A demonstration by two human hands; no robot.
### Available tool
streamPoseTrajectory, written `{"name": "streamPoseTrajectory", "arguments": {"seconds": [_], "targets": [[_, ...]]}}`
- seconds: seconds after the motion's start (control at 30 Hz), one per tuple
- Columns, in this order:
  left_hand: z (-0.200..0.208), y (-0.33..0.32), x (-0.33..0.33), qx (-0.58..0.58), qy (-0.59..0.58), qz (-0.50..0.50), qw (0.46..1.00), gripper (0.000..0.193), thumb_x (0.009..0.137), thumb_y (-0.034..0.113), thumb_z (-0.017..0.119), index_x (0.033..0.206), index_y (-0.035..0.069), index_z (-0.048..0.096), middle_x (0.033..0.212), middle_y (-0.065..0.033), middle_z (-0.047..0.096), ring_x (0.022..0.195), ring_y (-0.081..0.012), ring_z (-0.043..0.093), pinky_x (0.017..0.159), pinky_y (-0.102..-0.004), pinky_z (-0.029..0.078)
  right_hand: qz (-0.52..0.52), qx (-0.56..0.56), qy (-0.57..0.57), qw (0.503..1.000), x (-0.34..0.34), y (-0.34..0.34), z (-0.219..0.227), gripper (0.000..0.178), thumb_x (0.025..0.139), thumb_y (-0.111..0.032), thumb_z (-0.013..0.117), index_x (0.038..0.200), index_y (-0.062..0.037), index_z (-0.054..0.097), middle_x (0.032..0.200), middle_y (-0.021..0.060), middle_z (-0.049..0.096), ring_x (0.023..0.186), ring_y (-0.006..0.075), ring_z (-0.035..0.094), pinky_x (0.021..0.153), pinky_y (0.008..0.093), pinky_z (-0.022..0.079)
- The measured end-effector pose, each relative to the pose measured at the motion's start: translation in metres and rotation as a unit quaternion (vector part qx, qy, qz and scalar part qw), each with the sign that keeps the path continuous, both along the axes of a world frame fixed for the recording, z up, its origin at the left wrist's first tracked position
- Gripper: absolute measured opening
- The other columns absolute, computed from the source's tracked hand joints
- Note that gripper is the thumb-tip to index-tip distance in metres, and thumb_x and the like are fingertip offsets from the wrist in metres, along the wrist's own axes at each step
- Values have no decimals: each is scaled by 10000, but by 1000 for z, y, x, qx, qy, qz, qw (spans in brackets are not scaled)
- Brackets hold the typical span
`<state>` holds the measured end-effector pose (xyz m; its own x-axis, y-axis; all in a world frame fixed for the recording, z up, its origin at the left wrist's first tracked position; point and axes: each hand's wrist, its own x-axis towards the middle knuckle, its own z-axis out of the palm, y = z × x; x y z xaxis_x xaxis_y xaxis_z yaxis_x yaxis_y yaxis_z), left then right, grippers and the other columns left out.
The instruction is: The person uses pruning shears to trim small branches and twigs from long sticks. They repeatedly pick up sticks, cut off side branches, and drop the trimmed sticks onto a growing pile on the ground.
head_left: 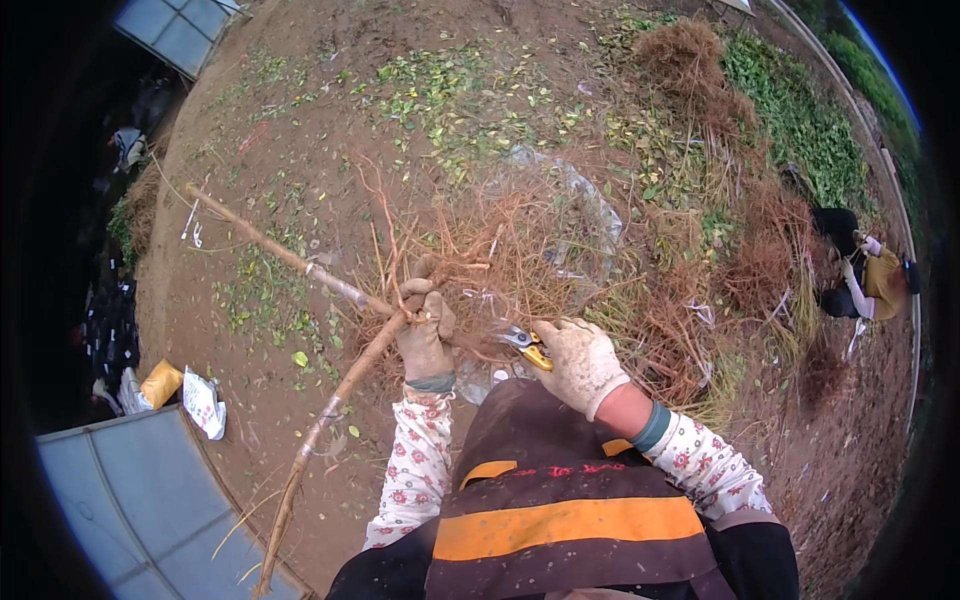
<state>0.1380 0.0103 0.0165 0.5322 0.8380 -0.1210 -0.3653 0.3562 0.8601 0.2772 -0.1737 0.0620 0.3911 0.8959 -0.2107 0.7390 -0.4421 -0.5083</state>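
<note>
My left hand, in a dirty glove, is closed around the root end of a bare sapling. From near that grip two long woody stems spread out, one to the upper left and one to the lower left. Reddish roots stick up beyond the fingers. My right hand, gloved in white with brown stains, grips yellow-handled pruning shears. The shears' blades point left toward my left hand, a short gap from it. Whether the blades are fully apart is too small to tell.
Cut roots lie on a clear plastic sheet in front of me. Bundles of rooted plants are heaped at the right, near a seated person. Grey panels and bags stand at the left; leaves litter the soil.
</note>
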Motion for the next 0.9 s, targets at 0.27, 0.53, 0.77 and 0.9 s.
{"name": "streamPoseTrajectory", "arguments": {"seconds": [0.27,0.53,0.77,0.9], "targets": [[-35,10,-18,-81,-165,-9,983,202,1004,196,673,1160,142,557,1404,-52,582,471,-14,376,420,-203,298,-179,79,181,964,29,-30,-51,361,968,-351,653,924,7,660,702,142,606,667,269,603,654,409,480],[-43,6,-31,10,-153,-122,981,153,997,138,677,1057,144,536,1353,-31,555,480,-33,409,441,-209,317,-167,-128,684,699,56,0,8,372,1042,-398,555,1019,-34,633,879,85,674,768,217,722,667,358,610],[-50,3,-46,17,-108,-151,983,172,983,72,674,1027,136,520,1324,-66,532,488,-55,399,462,-225,323,-177,-113,769,604,48,-2,-7,362,1075,-365,505,1122,-15,581,854,103,635,763,221,679,624,347,589],[-45,-1,-48,-11,-100,-140,985,180,995,87,658,1071,150,508,1215,-48,524,486,-59,372,466,-232,305,-185,-44,750,633,42,7,-26,360,1070,-412,530,1005,-61,579,664,-10,482,520,93,408,463,258,355]]}}
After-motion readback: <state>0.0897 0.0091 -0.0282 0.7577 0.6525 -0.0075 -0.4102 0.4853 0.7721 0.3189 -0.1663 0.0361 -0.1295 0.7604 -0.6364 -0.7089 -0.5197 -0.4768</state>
